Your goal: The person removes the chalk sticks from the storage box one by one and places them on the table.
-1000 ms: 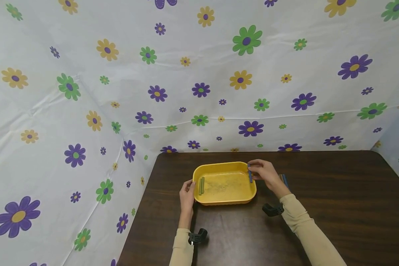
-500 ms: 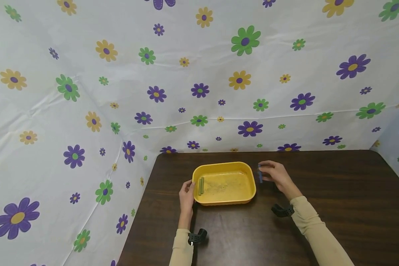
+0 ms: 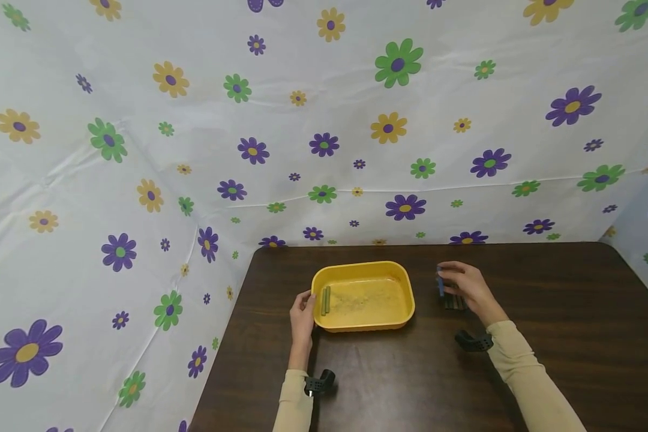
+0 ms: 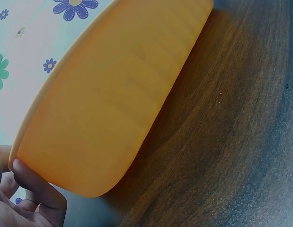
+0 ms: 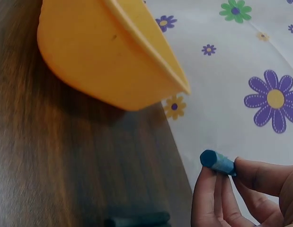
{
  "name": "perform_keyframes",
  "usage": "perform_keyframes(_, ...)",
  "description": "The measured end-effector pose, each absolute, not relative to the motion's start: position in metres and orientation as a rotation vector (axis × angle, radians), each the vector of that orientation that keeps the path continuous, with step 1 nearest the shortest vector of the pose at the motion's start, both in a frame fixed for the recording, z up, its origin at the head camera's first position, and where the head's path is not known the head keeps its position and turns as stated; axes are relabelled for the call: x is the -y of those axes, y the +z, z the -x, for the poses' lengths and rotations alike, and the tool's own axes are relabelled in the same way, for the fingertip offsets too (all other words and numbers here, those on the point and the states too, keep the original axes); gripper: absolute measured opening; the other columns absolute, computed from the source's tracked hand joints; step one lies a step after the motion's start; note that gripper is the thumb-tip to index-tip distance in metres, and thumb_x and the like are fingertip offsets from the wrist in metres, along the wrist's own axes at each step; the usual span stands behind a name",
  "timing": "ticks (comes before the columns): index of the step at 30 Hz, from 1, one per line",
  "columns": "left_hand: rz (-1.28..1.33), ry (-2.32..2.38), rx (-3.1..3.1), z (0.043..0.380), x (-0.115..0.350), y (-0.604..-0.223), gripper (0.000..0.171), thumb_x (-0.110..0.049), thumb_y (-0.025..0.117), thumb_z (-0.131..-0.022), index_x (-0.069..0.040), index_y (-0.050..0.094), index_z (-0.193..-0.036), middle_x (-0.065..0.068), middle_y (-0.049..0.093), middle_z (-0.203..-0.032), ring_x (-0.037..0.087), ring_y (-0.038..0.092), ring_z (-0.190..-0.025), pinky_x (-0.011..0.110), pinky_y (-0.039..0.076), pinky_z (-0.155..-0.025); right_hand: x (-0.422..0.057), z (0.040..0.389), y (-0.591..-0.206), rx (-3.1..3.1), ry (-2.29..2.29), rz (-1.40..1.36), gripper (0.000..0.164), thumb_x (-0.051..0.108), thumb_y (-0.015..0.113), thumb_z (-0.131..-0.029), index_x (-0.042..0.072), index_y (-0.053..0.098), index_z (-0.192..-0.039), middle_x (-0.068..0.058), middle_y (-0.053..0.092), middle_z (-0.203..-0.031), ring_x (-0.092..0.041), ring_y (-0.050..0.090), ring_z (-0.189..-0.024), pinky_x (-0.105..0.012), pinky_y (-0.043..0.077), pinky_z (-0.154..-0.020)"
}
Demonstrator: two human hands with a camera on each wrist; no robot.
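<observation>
My left hand (image 3: 302,313) pinches the left rim of a yellow plastic tray (image 3: 367,326), with the thumb (image 4: 39,187) at its rim in the left wrist view. Two green crayons (image 3: 326,300) lie side by side at the tray's left end. Right of the tray, my right hand (image 3: 467,289) holds a blue crayon (image 3: 440,284) between thumb and fingertips. Its six-sided end faces the camera in the right wrist view, where the blue crayon (image 5: 217,161) is clear of the tray. Several darker crayons (image 3: 453,302) lie on the table by this hand, partly hidden.
The dark wood-grain table (image 3: 389,384) extends around the tray and far to the right. A white flowered cloth (image 3: 281,198) hangs behind and on the left. In the right wrist view, a dark stick (image 5: 139,220) lies at the bottom edge.
My right hand has moved right, carrying the blue crayon from over the tray's right rim to beside the darker crayons. The left hand stays on the rim.
</observation>
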State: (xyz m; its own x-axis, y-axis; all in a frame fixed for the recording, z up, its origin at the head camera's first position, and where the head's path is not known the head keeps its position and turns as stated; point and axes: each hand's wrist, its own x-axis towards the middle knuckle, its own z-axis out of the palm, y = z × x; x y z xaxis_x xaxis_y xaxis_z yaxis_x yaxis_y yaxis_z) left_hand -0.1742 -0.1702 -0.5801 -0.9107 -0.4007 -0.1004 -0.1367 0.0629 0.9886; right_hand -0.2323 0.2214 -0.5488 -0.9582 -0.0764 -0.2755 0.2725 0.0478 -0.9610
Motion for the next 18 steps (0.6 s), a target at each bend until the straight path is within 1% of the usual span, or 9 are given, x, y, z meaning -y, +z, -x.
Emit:
perform_keyframes(3,-0.553,-1.943,2.133,0.175,0.17,-0.58,0.03,-0.021,0.061,-0.106,-0.001,0.066,-0.128,0.012,0.058,-0.09,0.012,0.044,-0.057,0.022,0.038,-0.048,-0.227,0.231,-0.552,-2.086,-1.98,-0.22,0.054,0.019,0.064,-0.105,-0.008,0.046,-0.148,0.002,0.064,-0.115,-0.004,0.063,-0.091,-0.027,0.058,-0.081)
perform_keyframes(8,-0.556,-1.941,2.13,0.175,0.17,-0.58,0.03,-0.02,0.062,-0.106,0.0,0.066,-0.128,0.013,0.058,-0.091,0.012,0.044,-0.057,0.022,0.038,-0.048,-0.238,0.227,-0.558,-2.094,-1.98,-0.249,0.052,0.02,0.064,-0.105,-0.008,0.049,-0.146,0.009,0.062,-0.107,-0.004,0.061,-0.091,-0.025,0.057,-0.079)
perform_keyframes(14,-0.554,-1.937,2.133,0.175,0.169,-0.579,0.03,-0.019,0.061,-0.106,0.0,0.066,-0.128,0.014,0.059,-0.091,0.012,0.044,-0.056,0.022,0.038,-0.048,-0.254,0.222,-0.568,-2.109,-2.006,-0.273,0.049,0.019,0.065,-0.104,-0.009,0.052,-0.142,0.014,0.063,-0.101,-0.003,0.062,-0.09,-0.026,0.058,-0.079)
perform_keyframes(18,-0.553,-1.943,2.129,0.175,0.169,-0.579,0.031,-0.019,0.061,-0.106,0.001,0.066,-0.129,0.017,0.059,-0.091,0.012,0.044,-0.056,0.021,0.038,-0.048,-0.262,0.219,-0.574,-2.13,-1.997,-0.289,0.05,0.018,0.062,-0.105,-0.011,0.049,-0.144,0.015,0.062,-0.1,0.0,0.062,-0.089,-0.026,0.058,-0.08)
